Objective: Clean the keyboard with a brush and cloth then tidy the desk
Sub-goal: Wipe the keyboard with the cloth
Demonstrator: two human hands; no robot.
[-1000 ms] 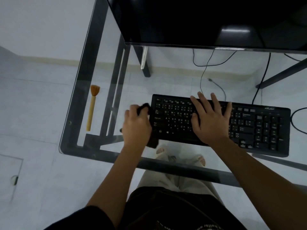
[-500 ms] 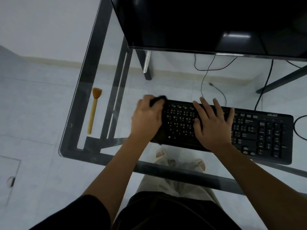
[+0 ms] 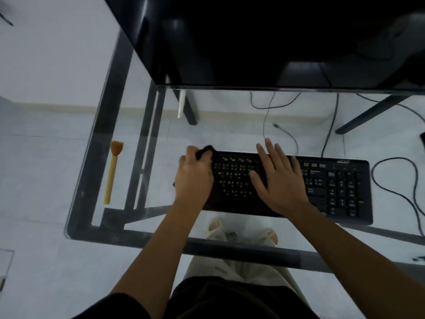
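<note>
Left hand (image 3: 194, 178) and cloth (image 3: 205, 150), now at far-left corner of keyboard (image 3: 333, 187)

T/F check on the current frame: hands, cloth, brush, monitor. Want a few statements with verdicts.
1. The left hand grips a dark cloth at the left end of the black keyboard. True.
2. The right hand holds the yellow-handled brush. False: the right hand lies flat on the keys, and the brush lies untouched on the glass desk, left of the keyboard.
3. The black monitor shows a lit screen. False: it is dark.
4. The brush's bristles point away from the person. True.
</note>
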